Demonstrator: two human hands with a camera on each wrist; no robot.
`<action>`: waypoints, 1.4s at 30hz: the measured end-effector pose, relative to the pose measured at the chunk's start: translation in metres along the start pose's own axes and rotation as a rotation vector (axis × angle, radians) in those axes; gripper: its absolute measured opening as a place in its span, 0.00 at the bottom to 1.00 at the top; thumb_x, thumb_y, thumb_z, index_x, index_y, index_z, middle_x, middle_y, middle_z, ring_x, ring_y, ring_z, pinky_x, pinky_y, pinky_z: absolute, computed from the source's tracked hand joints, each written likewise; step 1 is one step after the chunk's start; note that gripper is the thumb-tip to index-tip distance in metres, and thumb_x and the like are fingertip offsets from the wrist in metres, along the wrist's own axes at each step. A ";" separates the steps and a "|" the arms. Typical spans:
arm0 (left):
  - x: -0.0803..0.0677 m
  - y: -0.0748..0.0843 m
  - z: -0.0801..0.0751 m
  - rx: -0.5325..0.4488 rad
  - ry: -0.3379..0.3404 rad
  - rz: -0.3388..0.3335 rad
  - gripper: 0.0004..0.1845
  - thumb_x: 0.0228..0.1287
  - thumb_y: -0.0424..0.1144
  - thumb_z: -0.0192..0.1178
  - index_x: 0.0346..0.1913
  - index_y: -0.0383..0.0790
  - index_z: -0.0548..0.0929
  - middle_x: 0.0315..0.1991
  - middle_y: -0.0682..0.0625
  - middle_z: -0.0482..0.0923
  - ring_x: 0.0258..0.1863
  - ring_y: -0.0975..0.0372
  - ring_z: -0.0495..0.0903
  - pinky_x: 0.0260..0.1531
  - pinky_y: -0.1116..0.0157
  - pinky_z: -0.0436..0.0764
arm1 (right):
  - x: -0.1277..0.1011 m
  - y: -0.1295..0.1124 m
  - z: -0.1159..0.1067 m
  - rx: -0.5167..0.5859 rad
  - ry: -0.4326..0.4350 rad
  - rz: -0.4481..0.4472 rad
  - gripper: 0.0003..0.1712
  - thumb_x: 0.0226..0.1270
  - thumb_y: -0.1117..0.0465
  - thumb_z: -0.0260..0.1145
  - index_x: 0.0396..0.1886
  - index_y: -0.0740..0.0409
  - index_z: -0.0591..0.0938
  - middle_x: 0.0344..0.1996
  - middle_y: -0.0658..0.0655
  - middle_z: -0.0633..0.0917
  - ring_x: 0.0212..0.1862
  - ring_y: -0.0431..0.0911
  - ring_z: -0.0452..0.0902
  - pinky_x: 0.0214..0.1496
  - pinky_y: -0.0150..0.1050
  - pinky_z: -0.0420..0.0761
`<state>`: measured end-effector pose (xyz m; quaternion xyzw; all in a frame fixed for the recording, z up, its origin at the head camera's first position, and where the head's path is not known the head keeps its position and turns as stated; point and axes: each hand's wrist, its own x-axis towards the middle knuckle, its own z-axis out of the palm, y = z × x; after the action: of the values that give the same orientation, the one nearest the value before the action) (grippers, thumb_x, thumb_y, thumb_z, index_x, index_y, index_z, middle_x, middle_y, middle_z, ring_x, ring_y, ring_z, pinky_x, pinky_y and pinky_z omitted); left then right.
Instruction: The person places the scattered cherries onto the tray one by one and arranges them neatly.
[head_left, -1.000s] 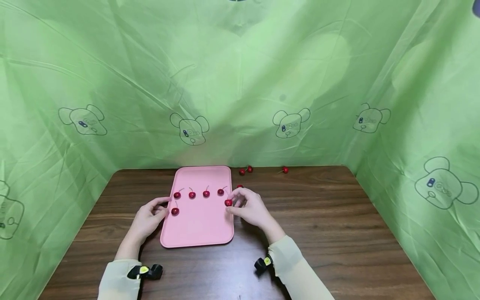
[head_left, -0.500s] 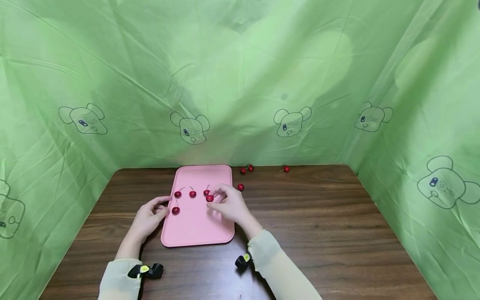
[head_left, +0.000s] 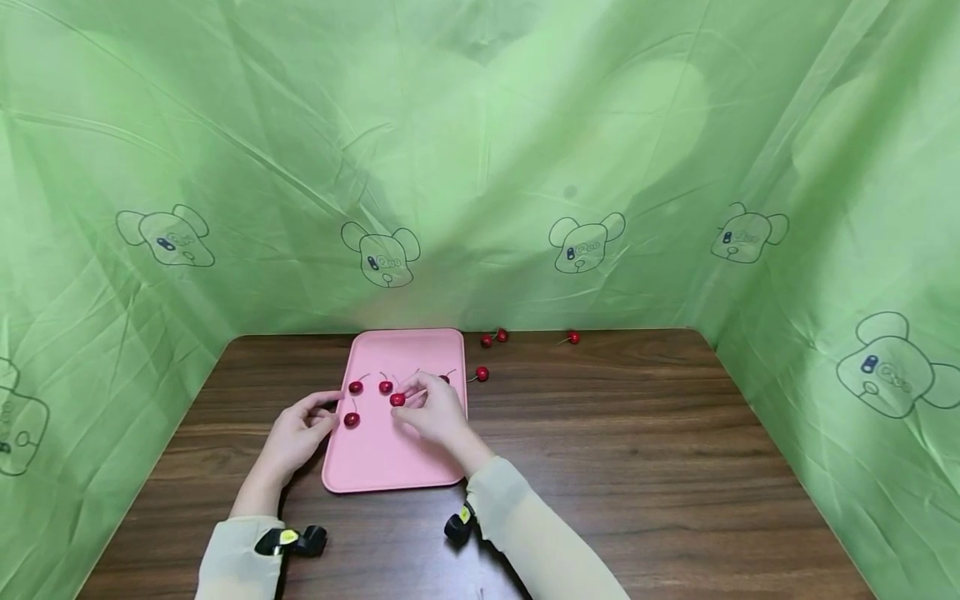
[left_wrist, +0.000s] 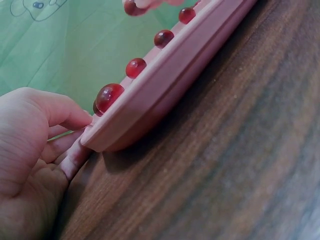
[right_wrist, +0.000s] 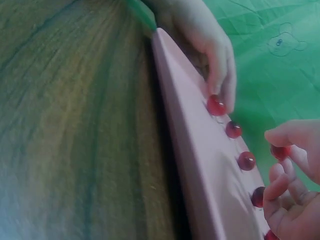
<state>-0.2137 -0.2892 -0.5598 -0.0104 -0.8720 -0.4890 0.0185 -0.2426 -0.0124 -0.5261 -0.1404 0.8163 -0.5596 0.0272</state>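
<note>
A pink tray (head_left: 393, 475) lies on the table. My left hand (head_left: 296, 437) holds its left edge, fingertips at the rim in the left wrist view. Between thumb and fingertips, my right hand (head_left: 437, 410) pinches a red cherry (head_left: 397, 400) over the tray. Three stemmed cherries show in the tray's upper half: a left one (head_left: 356, 387), a middle one (head_left: 385, 387), and one (head_left: 446, 379) mostly behind my right hand. Nearer me, another cherry (head_left: 352, 420) sits beside my left fingertips. In the right wrist view, the held cherry (right_wrist: 280, 151) is partly covered by fingers.
To the tray's right, a loose cherry (head_left: 482, 373) lies on the brown wooden table (head_left: 600, 433). Farther back are a pair of cherries (head_left: 487, 340) and a single cherry (head_left: 573, 337). Green cloth (head_left: 480, 167) hangs around the back and sides.
My right hand has carried the pinched cherry leftward from the tray's right edge to its middle. The loose cherry at the right has come fully into sight. My left hand stays put.
</note>
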 end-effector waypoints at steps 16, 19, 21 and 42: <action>0.000 0.000 0.000 -0.011 -0.003 -0.003 0.21 0.78 0.33 0.65 0.71 0.39 0.83 0.47 0.40 0.86 0.42 0.58 0.84 0.39 0.70 0.82 | 0.001 0.005 0.025 -0.012 -0.041 0.037 0.16 0.56 0.68 0.83 0.44 0.56 0.88 0.39 0.50 0.89 0.34 0.34 0.79 0.43 0.31 0.82; 0.001 0.000 0.000 -0.007 -0.005 -0.001 0.21 0.78 0.34 0.65 0.71 0.39 0.83 0.46 0.41 0.86 0.41 0.58 0.84 0.39 0.70 0.82 | 0.001 0.006 0.025 -0.050 -0.049 0.029 0.15 0.57 0.67 0.83 0.43 0.55 0.88 0.37 0.49 0.89 0.34 0.32 0.78 0.42 0.30 0.81; 0.001 0.001 0.000 -0.005 -0.005 -0.003 0.21 0.78 0.34 0.65 0.71 0.39 0.83 0.46 0.41 0.86 0.41 0.58 0.84 0.39 0.70 0.82 | 0.001 0.007 0.026 -0.067 -0.054 0.028 0.15 0.57 0.67 0.83 0.42 0.55 0.88 0.37 0.49 0.88 0.33 0.31 0.77 0.42 0.29 0.80; 0.001 -0.001 0.000 -0.019 0.000 0.018 0.21 0.78 0.32 0.65 0.70 0.37 0.83 0.45 0.40 0.87 0.39 0.62 0.84 0.38 0.70 0.82 | 0.000 0.009 0.027 -0.192 -0.082 0.011 0.16 0.57 0.61 0.85 0.44 0.51 0.89 0.35 0.44 0.88 0.34 0.32 0.77 0.43 0.28 0.77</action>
<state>-0.2145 -0.2892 -0.5607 -0.0183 -0.8672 -0.4971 0.0230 -0.2393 -0.0343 -0.5441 -0.1604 0.8651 -0.4726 0.0501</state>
